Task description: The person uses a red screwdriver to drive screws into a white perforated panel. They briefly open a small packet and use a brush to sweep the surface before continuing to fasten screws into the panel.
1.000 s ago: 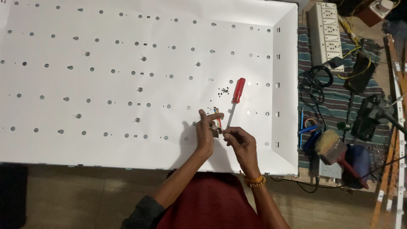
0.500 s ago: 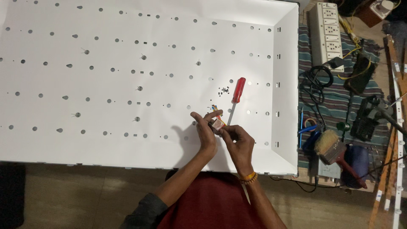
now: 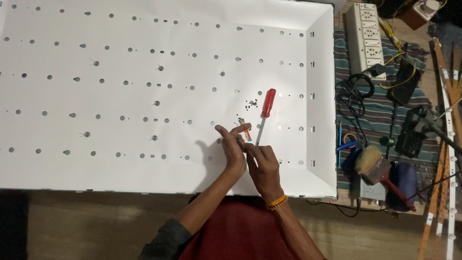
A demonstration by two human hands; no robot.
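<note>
One screwdriver (image 3: 266, 110), one brush (image 3: 371, 163), one power strip (image 3: 365, 38)

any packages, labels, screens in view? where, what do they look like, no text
Small tube or sachet: on the white panel, just beyond the left hand and right hand, left of the red-handled screwdriver; narrow, with blue, orange and white print.
No screens or signs seen.
</note>
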